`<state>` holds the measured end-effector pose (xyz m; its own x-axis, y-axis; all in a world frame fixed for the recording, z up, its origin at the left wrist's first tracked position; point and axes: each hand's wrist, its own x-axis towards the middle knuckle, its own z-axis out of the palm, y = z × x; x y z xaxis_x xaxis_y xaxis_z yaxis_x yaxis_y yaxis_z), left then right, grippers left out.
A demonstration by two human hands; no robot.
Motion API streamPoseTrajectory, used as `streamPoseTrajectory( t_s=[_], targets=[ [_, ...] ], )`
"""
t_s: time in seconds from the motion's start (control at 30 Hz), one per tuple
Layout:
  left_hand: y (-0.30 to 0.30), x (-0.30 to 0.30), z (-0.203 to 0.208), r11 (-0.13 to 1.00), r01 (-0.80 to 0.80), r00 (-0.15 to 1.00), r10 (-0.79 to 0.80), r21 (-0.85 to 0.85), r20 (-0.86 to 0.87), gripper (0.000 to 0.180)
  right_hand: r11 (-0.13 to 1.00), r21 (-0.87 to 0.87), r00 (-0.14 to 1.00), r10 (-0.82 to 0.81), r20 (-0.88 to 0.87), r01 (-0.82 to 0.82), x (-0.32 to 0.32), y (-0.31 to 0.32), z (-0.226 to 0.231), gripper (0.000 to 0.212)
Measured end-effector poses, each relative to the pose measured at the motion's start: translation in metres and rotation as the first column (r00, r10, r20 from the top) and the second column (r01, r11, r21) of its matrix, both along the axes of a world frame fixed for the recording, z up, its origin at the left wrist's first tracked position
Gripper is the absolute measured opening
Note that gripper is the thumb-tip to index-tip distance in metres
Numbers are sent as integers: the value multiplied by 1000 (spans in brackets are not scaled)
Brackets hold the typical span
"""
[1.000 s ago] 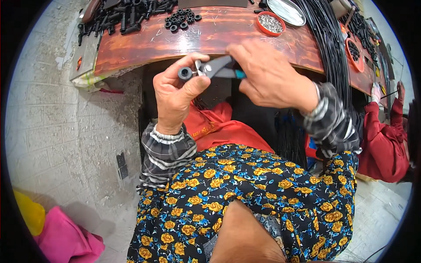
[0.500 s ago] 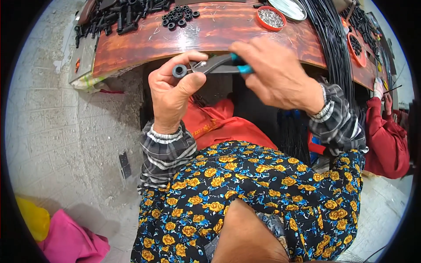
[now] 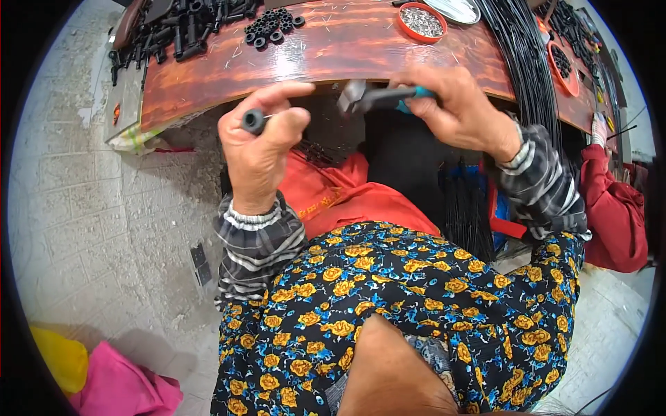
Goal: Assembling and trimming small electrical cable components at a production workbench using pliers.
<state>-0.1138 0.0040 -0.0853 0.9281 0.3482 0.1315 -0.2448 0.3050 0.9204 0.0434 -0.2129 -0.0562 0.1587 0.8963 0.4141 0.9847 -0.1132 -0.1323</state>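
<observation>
In front of the table's near edge, my left hand [image 3: 258,156] pinches a short black cylindrical part [image 3: 254,122] with a round hollow end. A thin wire-like piece seems to stick out of it between thumb and forefinger, though the fingers hide most of it. My right hand [image 3: 461,111] is closed round the teal handles of a pair of pliers [image 3: 371,99]. The pliers' metal head is blurred and points left toward my left hand, with a gap between it and the black part.
The brown wooden table [image 3: 333,52] carries black rings [image 3: 277,35], black tubular parts [image 3: 186,35] and a red bowl [image 3: 420,39] of small metal pieces. Long black rods [image 3: 515,66] hang over its edge at right. A co-worker's red sleeve [image 3: 610,208] is at far right.
The pliers have come away from the black part and moved right, their head turning. My left hand has shifted slightly left with the part, and the whole view has moved a little.
</observation>
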Motion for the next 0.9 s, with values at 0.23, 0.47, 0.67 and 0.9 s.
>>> streamPoseTrajectory(
  t_s=[0.23, 0.47, 0.67, 0.9],
  targets=[
    [-2, 12, 2, 1000, 16, 998, -17, 12, 57, 91, 971, -210, 134, -194, -972, -117, -18, 5, -8, 22],
    [-14, 15, 4, 982, -182, 976, 173, -57, -135, 92, 998, 23, 247, 9, -969, 56, -37, 18, -5, 48],
    [-22, 16, 3, 976, -211, 970, 202, -56, -134, 89, 995, 30, 873, -69, -483, 96, -35, 30, -10, 58],
    [-20, 14, 2, 982, -189, 974, 188, 7, -127, 91, 985, -30, 954, -172, -247, 170, -41, 31, -7, 68]
  ],
)
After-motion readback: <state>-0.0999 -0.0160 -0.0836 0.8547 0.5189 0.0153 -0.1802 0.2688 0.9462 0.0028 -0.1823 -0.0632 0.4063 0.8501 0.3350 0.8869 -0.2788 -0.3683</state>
